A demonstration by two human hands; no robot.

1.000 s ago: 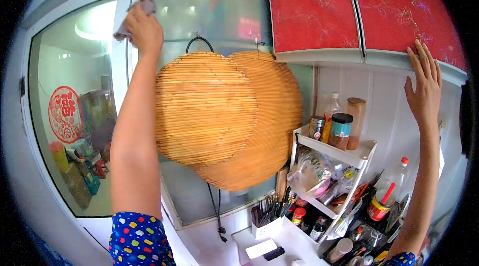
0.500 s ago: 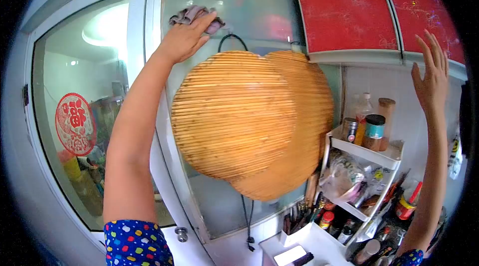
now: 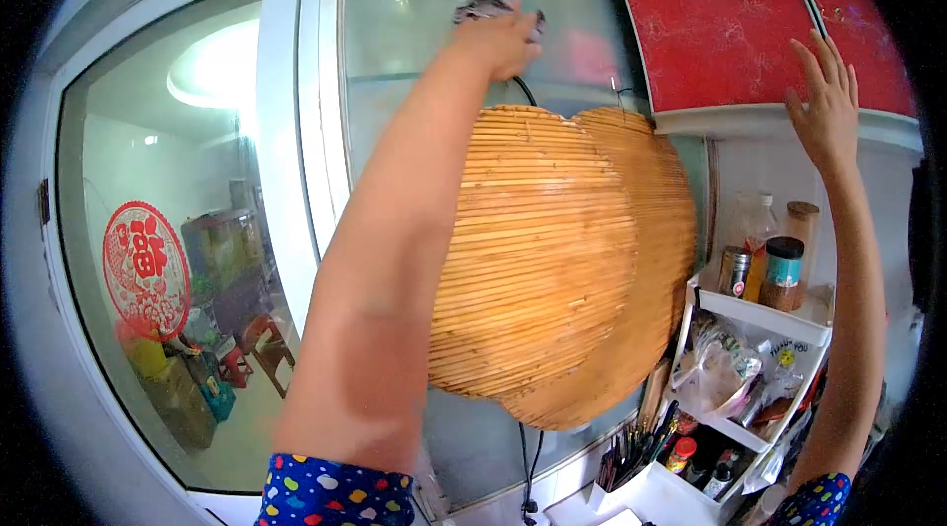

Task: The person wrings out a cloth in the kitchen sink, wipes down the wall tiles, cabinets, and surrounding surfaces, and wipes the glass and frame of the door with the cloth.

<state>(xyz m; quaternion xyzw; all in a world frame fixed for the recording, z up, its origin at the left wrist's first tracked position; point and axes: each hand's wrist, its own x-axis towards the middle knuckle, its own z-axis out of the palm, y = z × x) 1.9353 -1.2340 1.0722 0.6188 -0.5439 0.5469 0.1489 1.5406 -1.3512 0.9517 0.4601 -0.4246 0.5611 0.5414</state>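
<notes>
My left hand (image 3: 501, 44) is high up at the frosted glass panel (image 3: 395, 52), its fingers closed over a crumpled dark and pale cloth (image 3: 481, 5) against the glass. Just below it hang two overlapping round slatted mats (image 3: 538, 260), the front one partly hidden by my left forearm. A black cord loop shows at the top of the front mat. On the right, my right hand (image 3: 827, 107) is raised with fingers apart and nothing in it. It overlaps the lower edge of the red cabinet (image 3: 715, 18); whether it touches, I cannot tell.
At the lower right stands a white tiered rack (image 3: 760, 314) with jars, bottles and plastic bags. A white holder of chopsticks (image 3: 626, 457) sits near its foot. A glazed door (image 3: 168, 171) with a red round sticker (image 3: 146, 269) fills the left side.
My left hand has slid the cloth rightward and slightly up across the glass. My right hand sits a little further left in view. The camera view has shifted slightly.
</notes>
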